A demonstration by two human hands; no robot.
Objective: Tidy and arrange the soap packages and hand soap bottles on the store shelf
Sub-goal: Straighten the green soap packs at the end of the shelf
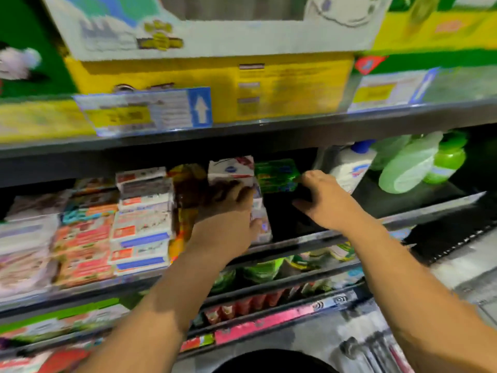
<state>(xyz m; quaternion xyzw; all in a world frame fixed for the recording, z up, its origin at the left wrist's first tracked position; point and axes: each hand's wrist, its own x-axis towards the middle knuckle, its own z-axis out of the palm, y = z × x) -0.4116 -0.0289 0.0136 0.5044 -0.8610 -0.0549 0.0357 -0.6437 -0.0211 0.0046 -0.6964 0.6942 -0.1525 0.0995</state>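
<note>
Dark metal store shelf [295, 239], tidying partway: left hand [228, 219] fingers clasp white-and-maroon cardboard soap packages [231, 170]; right of these, right hand [328, 200] fingers loose beside green soap pack [277, 175]; farther right, toppled green plastic bottles [408, 168] await.

Both bare forearms reach forward and up, the 2 hands near each other. The left hand [228, 216] grips a white rectangular soap package [232, 170]. The right hand [328, 200] holds nothing, fingers loosely bent, thumb spread apart.
</note>
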